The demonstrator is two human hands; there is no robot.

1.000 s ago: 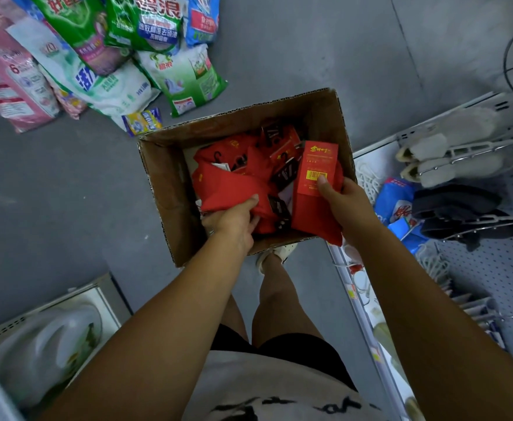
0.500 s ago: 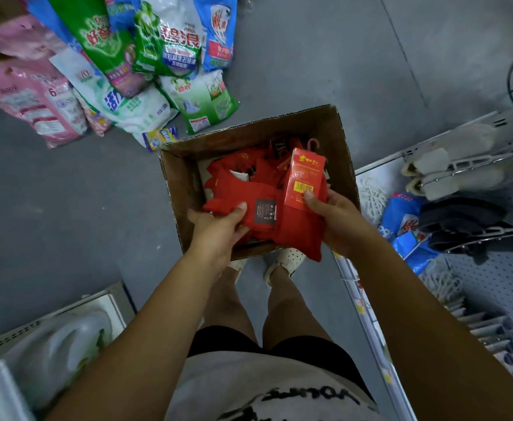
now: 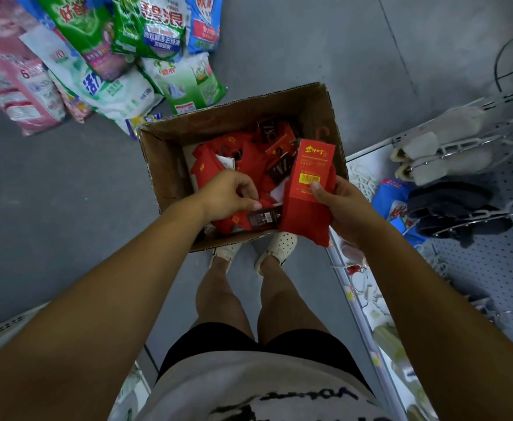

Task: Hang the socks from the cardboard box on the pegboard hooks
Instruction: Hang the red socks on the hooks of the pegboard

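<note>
An open cardboard box stands on the grey floor in front of my feet, holding several pairs of red socks with red and black card labels. My right hand is shut on a pair of red socks with a red card label, held upright over the box's right edge. My left hand pinches another red pair with a black label at the box's near edge. The pegboard with metal hooks is at the right.
White socks and dark socks hang on pegboard hooks at the right. Blue packets lie on the shelf below. Detergent bags are piled on the floor at the upper left. A shelf corner is at the lower left.
My left hand has lifted a red pair with a black label out of the pile toward the box's near edge. My right hand keeps its pair, now held more upright.
</note>
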